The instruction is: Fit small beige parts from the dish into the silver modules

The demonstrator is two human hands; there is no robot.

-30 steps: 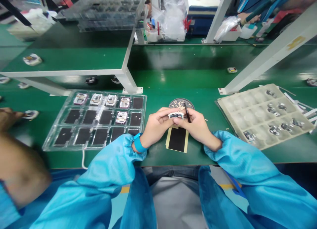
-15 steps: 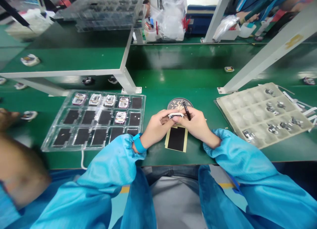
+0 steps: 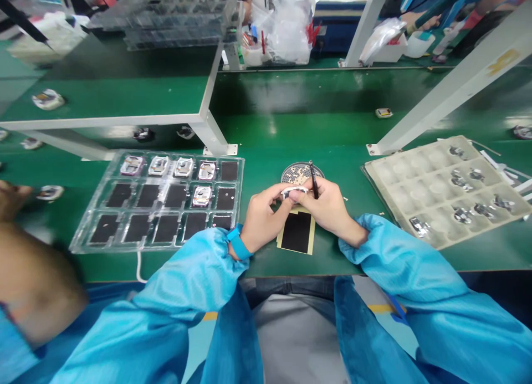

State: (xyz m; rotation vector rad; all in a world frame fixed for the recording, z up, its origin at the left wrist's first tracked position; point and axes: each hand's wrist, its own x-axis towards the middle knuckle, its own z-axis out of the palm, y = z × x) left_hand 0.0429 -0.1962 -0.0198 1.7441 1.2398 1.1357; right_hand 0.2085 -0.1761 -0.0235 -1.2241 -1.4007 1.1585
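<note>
My left hand (image 3: 268, 215) is closed around the side of a small white watch case (image 3: 294, 192), held just above the table. My right hand (image 3: 330, 209) steadies the same case with its thumb and also grips black tweezers (image 3: 314, 182), which stand nearly upright between the fingers. The fingers hide much of the case and the lower part of the tweezers. Beyond the hands lies a round grey dish (image 3: 286, 173) of tiny pale parts. Below them is a black sheet with a yellow border (image 3: 297, 234), partly covered by the hands.
To the left sits a clear plastic tray (image 3: 87, 229) with several watch cases in its pockets. A pale tray (image 3: 390, 179) with small metallic parts stands on the right. White frame legs (image 3: 216, 134) rise behind. Another person's arm (image 3: 33, 273) rests at the far left.
The tweezers have swung more upright in my right hand. The watch case has tilted slightly between my fingers, and my left wrist has shifted a little to the right.
</note>
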